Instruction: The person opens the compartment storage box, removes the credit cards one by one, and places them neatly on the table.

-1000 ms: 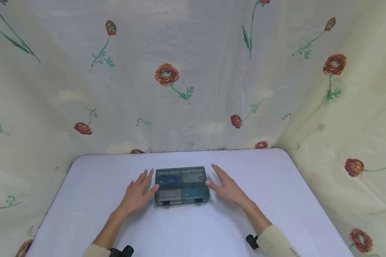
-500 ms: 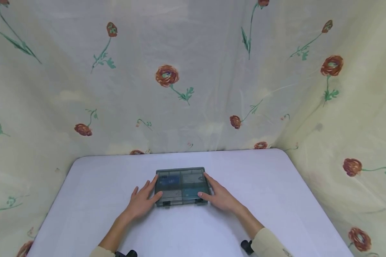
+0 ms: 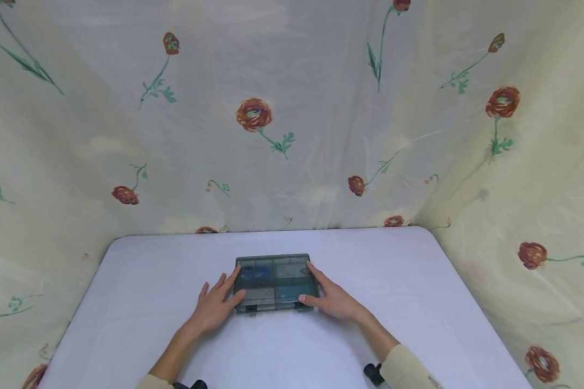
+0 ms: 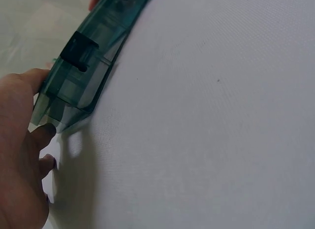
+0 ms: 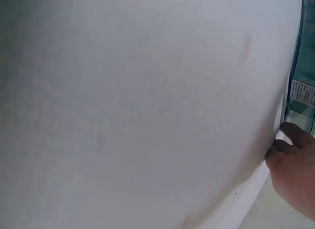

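Note:
A flat, see-through dark green plastic case (image 3: 274,283) lies on the white table, its lid down and two dark latches facing me. Through the lid I make out several compartments, one with a blue piece in it. My left hand (image 3: 213,309) holds the case's left edge, thumb over the lid and fingers along the side. At the opposite edge, my right hand (image 3: 339,301) grips it the same way. One latch (image 4: 78,50) shows in the left wrist view. A printed label (image 5: 302,92) is visible in the right wrist view; its text is unreadable.
White cloth covers the table (image 3: 165,270), which has rounded far corners. A pale curtain (image 3: 302,124) with printed flowers hangs behind it and along both sides.
Both hands have come inward from beside the case and taken hold of its left and right edges. The case itself has stayed in about the same place.

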